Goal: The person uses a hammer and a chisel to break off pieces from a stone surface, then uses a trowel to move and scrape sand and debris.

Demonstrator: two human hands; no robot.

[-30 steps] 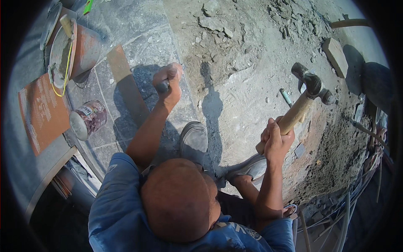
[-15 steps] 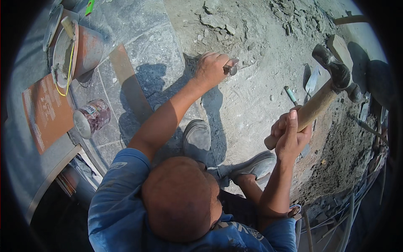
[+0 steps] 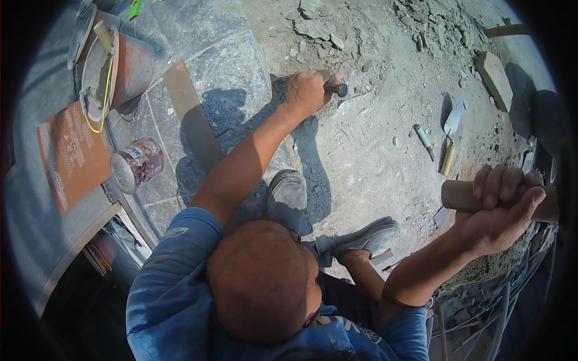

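Observation:
My left hand (image 3: 306,94) is closed around a metal chisel (image 3: 339,89), whose round striking end sticks out on the thumb side. It is low over the edge where the grey paving (image 3: 241,66) meets the rough ground; the chisel's other end is hidden by the fist. Out to the right, my right hand (image 3: 503,210) is wrapped round the thick wooden handle of a hammer (image 3: 457,195), raised and swung wide. The hammer's head is lost past the dark right rim of the picture.
A trowel (image 3: 454,123) and a green-handled tool (image 3: 423,141) lie on the ground ahead of my right hand. Stone chunks (image 3: 497,81) and rubble (image 3: 313,28) lie farther off. At left stand a mortar bucket (image 3: 129,69) and a plastic tub (image 3: 141,162), beside a flat board (image 3: 186,108).
My right hand has swung the hammer outward to the right and down, taking its head out of sight. The left hand has stayed nearly in place, with more of the chisel's end showing.

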